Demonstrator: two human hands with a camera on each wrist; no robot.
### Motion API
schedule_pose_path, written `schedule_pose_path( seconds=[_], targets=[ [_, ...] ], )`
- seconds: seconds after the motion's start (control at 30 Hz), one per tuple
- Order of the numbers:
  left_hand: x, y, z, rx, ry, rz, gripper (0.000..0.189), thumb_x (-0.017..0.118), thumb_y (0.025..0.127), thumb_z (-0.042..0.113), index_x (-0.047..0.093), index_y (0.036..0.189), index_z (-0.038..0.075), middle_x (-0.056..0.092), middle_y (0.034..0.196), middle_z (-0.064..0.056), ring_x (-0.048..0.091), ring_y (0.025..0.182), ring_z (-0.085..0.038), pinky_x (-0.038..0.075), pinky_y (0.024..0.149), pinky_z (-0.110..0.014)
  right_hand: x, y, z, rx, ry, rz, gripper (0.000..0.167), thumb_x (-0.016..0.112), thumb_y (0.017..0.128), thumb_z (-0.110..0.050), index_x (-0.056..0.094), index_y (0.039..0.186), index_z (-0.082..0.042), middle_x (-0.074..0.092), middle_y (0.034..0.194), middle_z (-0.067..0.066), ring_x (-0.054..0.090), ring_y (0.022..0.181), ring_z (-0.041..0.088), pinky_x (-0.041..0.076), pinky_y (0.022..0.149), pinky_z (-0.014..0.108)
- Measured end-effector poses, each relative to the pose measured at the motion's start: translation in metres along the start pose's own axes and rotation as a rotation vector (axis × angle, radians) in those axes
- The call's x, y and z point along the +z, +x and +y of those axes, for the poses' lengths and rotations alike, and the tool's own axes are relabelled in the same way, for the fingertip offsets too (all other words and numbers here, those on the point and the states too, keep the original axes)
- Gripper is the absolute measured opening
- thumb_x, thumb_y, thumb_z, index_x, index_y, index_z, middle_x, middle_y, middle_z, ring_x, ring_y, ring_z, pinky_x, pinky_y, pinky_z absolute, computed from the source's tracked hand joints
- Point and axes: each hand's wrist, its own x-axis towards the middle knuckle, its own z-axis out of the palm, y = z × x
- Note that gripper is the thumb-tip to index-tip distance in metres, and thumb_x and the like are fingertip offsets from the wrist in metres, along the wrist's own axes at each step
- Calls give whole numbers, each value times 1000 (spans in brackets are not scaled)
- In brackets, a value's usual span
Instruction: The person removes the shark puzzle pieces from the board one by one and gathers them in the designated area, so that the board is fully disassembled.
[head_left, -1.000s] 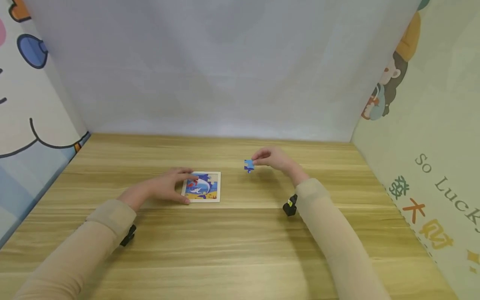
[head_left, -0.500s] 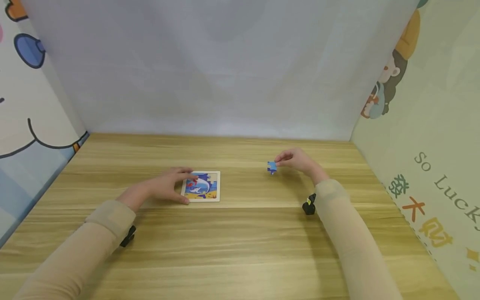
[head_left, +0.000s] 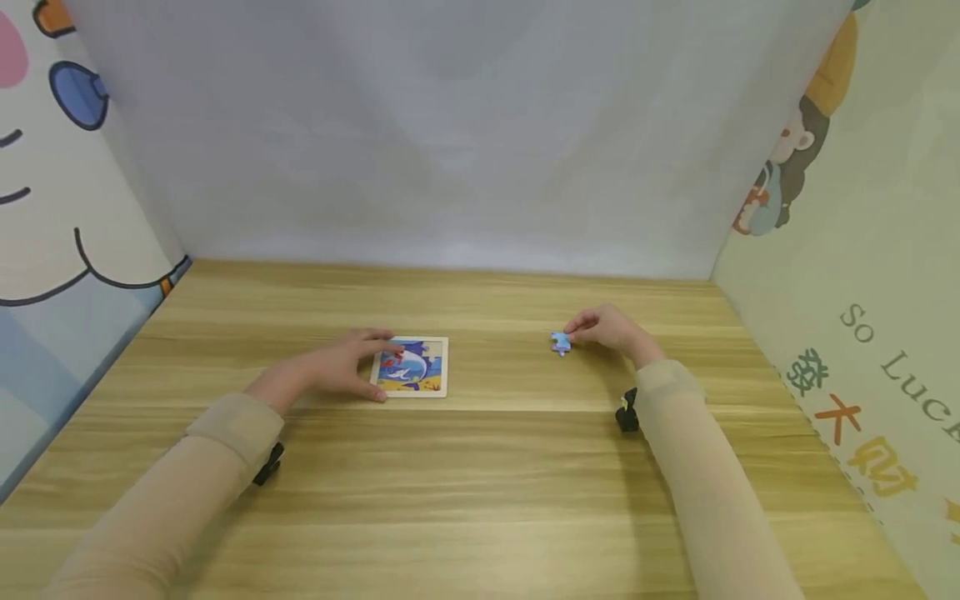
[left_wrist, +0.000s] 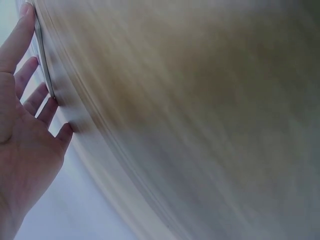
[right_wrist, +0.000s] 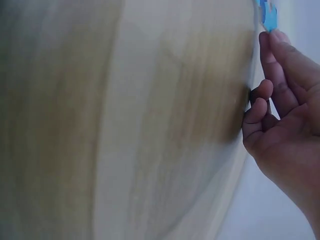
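Observation:
A small jigsaw puzzle in a white frame (head_left: 446,367) lies on the table, its picture showing a dolphin, with a pale patch at its upper right corner. My left hand (head_left: 339,364) rests at its left end, thumb by the near corner and extended fingers reaching over the far side. In the left wrist view those fingertips lie along the frame's thin edge (left_wrist: 44,62). Farther right, my right hand (head_left: 611,327) pinches a blue jigsaw piece (head_left: 561,342) between thumb and index finger, low over the table. The other fingers curl loosely in the right wrist view.
The wood-grain table (head_left: 465,492) meets a plain pale backdrop (head_left: 450,142) at the back. Printed cartoon panels stand at left (head_left: 90,217) and right. A black wrist camera (head_left: 628,412) sits under the right sleeve, and another (head_left: 268,465) under the left.
My right hand has carried the jigsaw piece to the right, away from the frame, then lowered and tilted it. My left hand stays at the frame. The head view has shifted slightly.

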Motion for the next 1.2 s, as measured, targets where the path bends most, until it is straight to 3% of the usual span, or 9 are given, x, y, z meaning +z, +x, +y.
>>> schedule_pose_path(
  seconds=[0.53, 0.7, 0.87, 1.03, 1.2],
  targets=[
    [-3, 5, 5, -2, -42, 7, 83, 78, 72, 48, 44, 139, 12, 23, 154, -14, 19, 141, -39, 16, 112, -57, 0, -3, -3, 8, -29, 23, 25, 65, 90, -20, 66, 111, -5, 63, 114, 13, 53, 95, 19, 44, 80, 28],
    [-5, 2, 4, -16, -48, 9, 73, 75, 77, 45, 47, 136, 13, 24, 154, -15, 20, 140, -40, 17, 113, -56, 1, -3, -16, -31, -55, 30, 26, 65, 90, -21, 65, 112, -6, 63, 115, 12, 53, 104, 26, 45, 88, 38],
    [-6, 0, 4, 0, -60, 22, 65, 73, 81, 41, 50, 134, 11, 26, 153, -17, 19, 140, -41, 16, 113, -57, 3, -5, -36, -85, -94, 44, 30, 65, 90, -21, 64, 115, -5, 62, 116, 12, 50, 113, 32, 38, 100, 47],
    [-3, -2, 3, 27, -16, 46, 67, 72, 80, 43, 50, 134, 10, 26, 152, -21, 21, 139, -43, 17, 112, -59, 8, -8, -57, -93, -109, 39, 34, 66, 90, -25, 62, 119, -8, 60, 118, 9, 48, 110, 29, 41, 94, 45],
    [0, -5, 1, 3, 30, 70, 75, 71, 79, 49, 46, 138, 10, 26, 152, -21, 22, 138, -44, 18, 111, -60, 19, -4, -75, -124, -106, 45, 37, 67, 88, -28, 63, 120, -10, 60, 118, 8, 48, 102, 24, 42, 84, 39]
  ],
)
